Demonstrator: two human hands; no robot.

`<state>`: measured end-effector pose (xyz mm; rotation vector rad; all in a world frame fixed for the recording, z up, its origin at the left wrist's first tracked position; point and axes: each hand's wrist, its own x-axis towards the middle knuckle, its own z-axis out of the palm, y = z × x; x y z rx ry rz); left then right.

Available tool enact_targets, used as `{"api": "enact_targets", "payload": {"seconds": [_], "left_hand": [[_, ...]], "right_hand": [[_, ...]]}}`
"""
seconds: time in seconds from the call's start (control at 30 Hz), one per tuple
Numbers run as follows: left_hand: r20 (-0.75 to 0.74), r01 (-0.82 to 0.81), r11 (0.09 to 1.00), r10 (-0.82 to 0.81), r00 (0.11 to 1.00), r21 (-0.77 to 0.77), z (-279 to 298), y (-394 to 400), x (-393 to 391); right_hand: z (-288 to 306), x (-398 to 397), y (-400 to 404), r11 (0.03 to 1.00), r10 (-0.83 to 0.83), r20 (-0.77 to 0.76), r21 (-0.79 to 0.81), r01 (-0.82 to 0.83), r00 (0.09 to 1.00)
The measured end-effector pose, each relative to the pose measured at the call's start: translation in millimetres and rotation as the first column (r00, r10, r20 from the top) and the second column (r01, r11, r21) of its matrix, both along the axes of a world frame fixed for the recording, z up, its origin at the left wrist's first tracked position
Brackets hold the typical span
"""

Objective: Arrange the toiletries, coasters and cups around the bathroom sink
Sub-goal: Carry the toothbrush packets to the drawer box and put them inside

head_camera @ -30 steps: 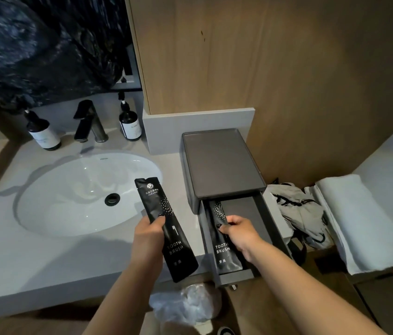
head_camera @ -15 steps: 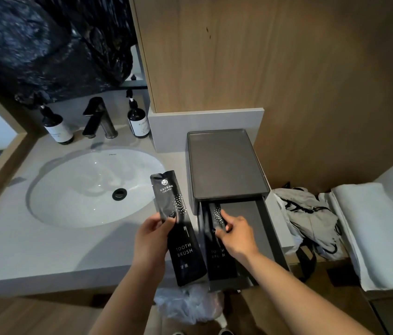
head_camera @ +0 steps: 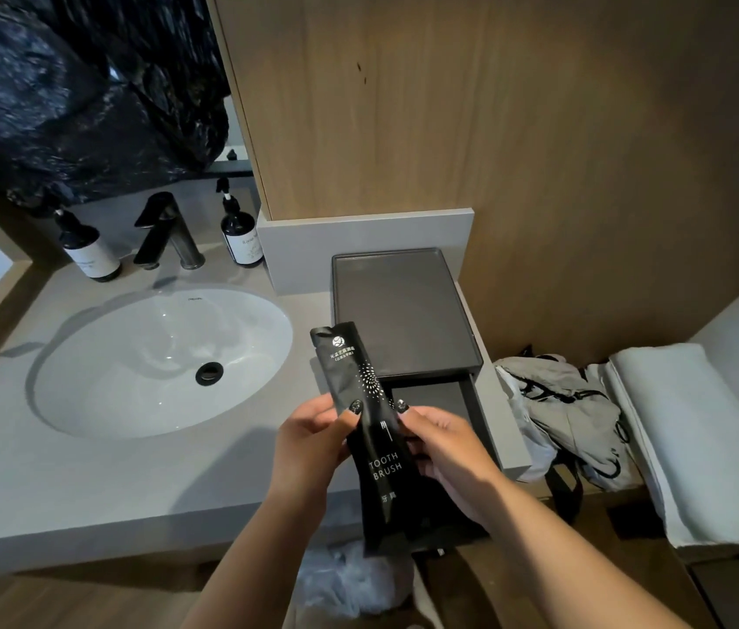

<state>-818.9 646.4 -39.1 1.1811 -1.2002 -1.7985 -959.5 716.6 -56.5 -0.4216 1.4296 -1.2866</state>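
Black foil toothbrush sachet [head_camera: 374, 429], long and flat, printed "TOOTH BRUSH" in pale letters: I hold it tilted over the front edge of the grey stone counter [head_camera: 86, 483], its top end leaning toward the sink. My left hand [head_camera: 308, 447] pinches its left edge, thumb on the printed face; my right hand [head_camera: 444, 447] pinches the right edge with curled fingers, so both grips are closed on the one sachet. Whether a second sachet lies behind it I cannot tell. Directly behind the sachet: dark grey lidded box [head_camera: 404, 311] with its shallow drawer [head_camera: 440, 397] pulled out toward me, standing on the counter's right end. Left of it: white oval basin [head_camera: 140, 356] with a black drain, set into the counter. Behind the basin: black angular tap [head_camera: 163, 229], flanked by two dark pump bottles with pale labels, one left [head_camera: 88, 251] and one right [head_camera: 240, 233]. Right of the counter, lower down: crumpled grey-and-white bag [head_camera: 562, 410], then a folded white towel [head_camera: 685, 424]. Below the counter edge: crumpled clear plastic [head_camera: 349, 578].
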Motion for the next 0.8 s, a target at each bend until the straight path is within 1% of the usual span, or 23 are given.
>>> {"api": "enact_targets", "payload": {"seconds": [0.03, 0.1, 0.23, 0.27, 0.33, 0.43, 0.47, 0.5, 0.57, 0.63, 0.7, 0.8], "left_hand": [[0.02, -0.003, 1.0, 0.004, 1.0, -0.015, -1.0, 1.6, -4.0], [0.084, -0.009, 0.998, 0.014, 0.996, -0.064, -3.5, 4.9, -12.0], [0.252, 0.102, 0.968, -0.042, 0.967, -0.229, -11.1, 8.4, -23.1], [0.267, 0.086, 0.964, -0.016, 0.964, -0.253, -14.4, 8.3, -24.5], [0.291, -0.001, 0.957, 0.089, 0.953, -0.291, -19.4, 7.9, -26.1], [0.395, -0.072, 0.917, 0.239, 0.887, -0.393, -31.7, 3.9, -23.9], [0.419, -0.078, 0.919, 0.25, 0.873, -0.386, -37.7, 1.8, -22.8], [0.445, -0.073, 0.935, 0.232, 0.865, -0.346, -42.4, 0.1, -22.0], [0.508, -0.032, 0.976, 0.14, 0.85, -0.215, -50.0, -1.7, -22.1], [0.53, 0.028, 0.995, 0.026, 0.848, -0.094, -51.5, -0.6, -23.6], [0.521, 0.081, 0.997, -0.066, 0.851, -0.006, -48.4, 2.0, -25.4], [0.551, 0.138, 0.99, -0.121, 0.825, 0.01, -47.2, 4.3, -25.1]], "right_hand": [[2.0, -0.2, 6.2, 0.999, 0.044, 0.039, -0.025, -0.043, 0.998], [4.9, 0.3, 16.7, 0.993, 0.091, 0.041, -0.083, -0.088, 0.995], [11.8, -3.4, 31.9, 0.994, 0.047, -0.028, -0.098, -0.05, 0.998], [14.8, -7.2, 36.2, 0.995, 0.047, -0.053, -0.088, -0.052, 0.997], [20.2, -17.9, 46.1, 0.998, 0.045, -0.081, -0.037, -0.048, 0.996], [28.5, -37.5, 63.3, 0.994, 0.088, -0.097, 0.069, -0.081, 0.991], [30.6, -45.2, 69.3, 0.99, 0.11, -0.103, 0.099, -0.1, 0.989], [32.0, -52.6, 74.4, 0.986, 0.124, -0.097, 0.126, -0.112, 0.987], [32.8, -64.6, 80.8, 0.974, 0.158, -0.055, 0.172, -0.147, 0.986], [30.5, -68.3, 80.8, 0.961, 0.179, -0.043, 0.221, -0.165, 0.983], [26.7, -63.2, 75.3, 0.959, 0.159, -0.06, 0.248, -0.14, 0.985], [17.1, -48.4, 57.6, 0.964, 0.072, -0.084, 0.26, -0.048, 0.994]]}}
